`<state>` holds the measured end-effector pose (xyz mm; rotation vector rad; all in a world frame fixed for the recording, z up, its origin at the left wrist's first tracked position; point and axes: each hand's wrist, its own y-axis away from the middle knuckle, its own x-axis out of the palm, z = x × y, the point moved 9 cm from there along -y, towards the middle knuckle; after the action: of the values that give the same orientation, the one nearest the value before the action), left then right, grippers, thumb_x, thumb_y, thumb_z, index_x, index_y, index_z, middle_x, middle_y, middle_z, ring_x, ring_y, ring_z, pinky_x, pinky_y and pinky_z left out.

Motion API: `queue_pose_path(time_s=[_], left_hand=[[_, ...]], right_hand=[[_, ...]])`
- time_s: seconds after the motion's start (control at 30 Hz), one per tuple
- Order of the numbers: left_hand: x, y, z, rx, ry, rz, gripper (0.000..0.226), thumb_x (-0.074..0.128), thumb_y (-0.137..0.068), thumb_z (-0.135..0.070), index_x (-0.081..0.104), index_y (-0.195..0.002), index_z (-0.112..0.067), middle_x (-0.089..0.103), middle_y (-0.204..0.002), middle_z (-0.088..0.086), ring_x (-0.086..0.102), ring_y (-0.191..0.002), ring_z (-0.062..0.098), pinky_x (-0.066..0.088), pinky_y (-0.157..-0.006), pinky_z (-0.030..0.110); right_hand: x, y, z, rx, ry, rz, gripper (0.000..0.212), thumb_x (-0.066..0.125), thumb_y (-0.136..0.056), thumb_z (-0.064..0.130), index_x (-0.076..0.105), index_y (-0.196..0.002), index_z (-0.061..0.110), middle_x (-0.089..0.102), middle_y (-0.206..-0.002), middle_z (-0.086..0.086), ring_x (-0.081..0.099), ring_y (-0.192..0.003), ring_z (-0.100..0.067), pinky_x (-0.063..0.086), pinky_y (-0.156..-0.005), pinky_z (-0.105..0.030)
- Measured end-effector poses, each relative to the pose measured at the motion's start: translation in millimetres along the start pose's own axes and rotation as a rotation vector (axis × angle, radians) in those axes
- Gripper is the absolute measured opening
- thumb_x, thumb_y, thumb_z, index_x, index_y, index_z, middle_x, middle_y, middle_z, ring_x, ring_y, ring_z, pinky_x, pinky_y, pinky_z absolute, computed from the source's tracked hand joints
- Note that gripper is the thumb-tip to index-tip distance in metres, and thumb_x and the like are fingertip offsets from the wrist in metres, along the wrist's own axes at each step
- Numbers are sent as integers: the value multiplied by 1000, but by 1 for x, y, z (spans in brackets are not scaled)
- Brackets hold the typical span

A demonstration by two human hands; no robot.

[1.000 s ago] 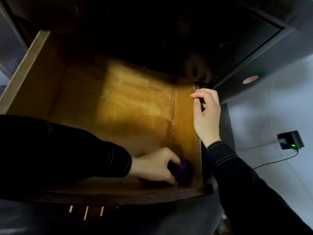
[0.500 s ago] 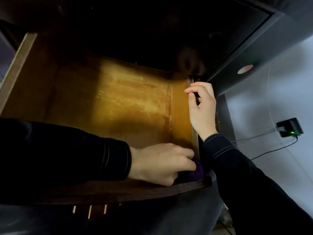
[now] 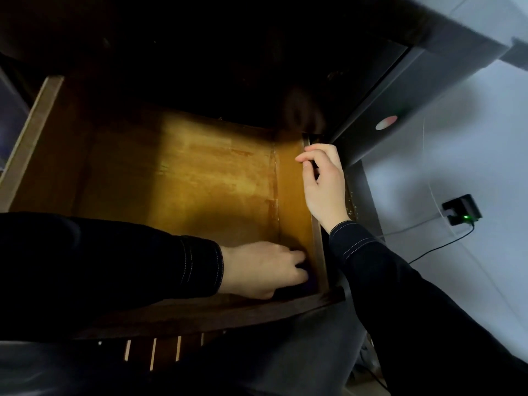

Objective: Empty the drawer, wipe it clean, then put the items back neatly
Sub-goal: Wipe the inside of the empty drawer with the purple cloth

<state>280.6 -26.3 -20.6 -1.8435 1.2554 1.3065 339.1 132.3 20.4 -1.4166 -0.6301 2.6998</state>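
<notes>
Dim room: drawer (image 3: pixel 214 181) stood emptied, left hand (image 3: pixel 261 271) clenched a dark cloth (image 3: pixel 313 282) in its near-right corner, right hand (image 3: pixel 324 185) gripped the side wall; wiping seemingly underway, restocking pending.

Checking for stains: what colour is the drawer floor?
The drawer floor is amber-brown wood with darker blotches; the head view shows it.

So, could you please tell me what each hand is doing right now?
Left hand: grips purple cloth, mostly hidden.
Right hand: grips the drawer's side wall.
</notes>
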Motion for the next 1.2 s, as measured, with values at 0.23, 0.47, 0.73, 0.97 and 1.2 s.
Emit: queue_pose_path(time_s=[0.23, 0.47, 0.73, 0.97, 1.2], left_hand=[[-6, -1, 8, 21, 197, -110, 34, 56, -82, -3, 56, -114, -14, 52, -111, 8, 58, -90, 31, 40, -64, 35], [-9, -7, 44, -95, 114, -192, 34, 57, -80, -2, 61, -111, -15, 56, -111, 5, 62, -93, 28, 52, -69, 38], [-66, -28, 180, -405, 25, -495, 29, 56, -80, 1, 64, -105, -12, 61, -106, 10, 65, -87, 35, 52, -68, 37], [-52, -42, 237, -803, -69, -472, 49, 62, -80, -10, 51, -128, -9, 61, -123, 17, 60, -113, 37, 50, -87, 40], [0, -11, 146, -421, -217, -214, 61, 56, -82, -23, 46, -140, -11, 36, -153, 18, 28, -145, 37, 24, -119, 41]], right_hand=[[2, -1, -2, 4, 10, 3, 20, 49, -101, 16, 68, -102, 21, 53, -120, 9, 53, -114, -7, 41, -94, -14], [1, -3, -1, 3, 14, 3, 20, 49, -100, 16, 69, -101, 19, 55, -120, 6, 54, -115, -10, 39, -92, -12], [2, -3, -3, 4, 7, 3, 22, 47, -100, 20, 69, -101, 19, 53, -120, 7, 53, -114, -8, 38, -94, -11], [3, -3, -4, 21, 14, 12, 21, 50, -101, 16, 70, -101, 20, 55, -121, 7, 53, -116, -7, 36, -95, -9], [2, -2, -3, 5, 29, 21, 19, 51, -101, 15, 68, -102, 21, 53, -122, 7, 53, -116, -9, 41, -93, -17]])
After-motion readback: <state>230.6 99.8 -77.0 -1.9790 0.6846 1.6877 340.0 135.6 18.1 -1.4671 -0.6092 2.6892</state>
